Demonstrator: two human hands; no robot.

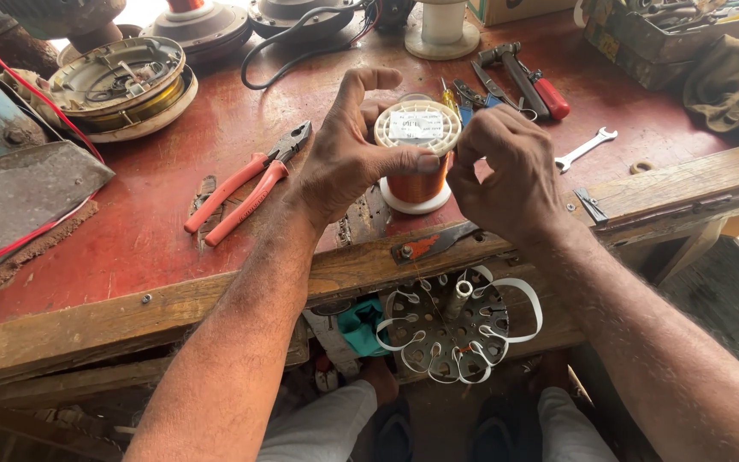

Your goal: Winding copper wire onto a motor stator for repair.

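hands: left (348, 158) grips wire spool (417, 154), right (511, 171) pinches beside it | spool: white flanges, copper winding, upright

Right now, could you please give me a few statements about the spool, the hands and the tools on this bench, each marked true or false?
1. The left hand grips the spool of copper wire at its top flange. True.
2. The spool lies on its side. False: it stands upright on the red bench.
3. The red-handled pliers are in the right hand. False: they lie on the bench, left of the left hand; the right hand's fingers are pinched beside the spool.
4. A slotted metal core sits below the bench edge, between the forearms. True.
5. An open-ended spanner lies right of the right hand. True.
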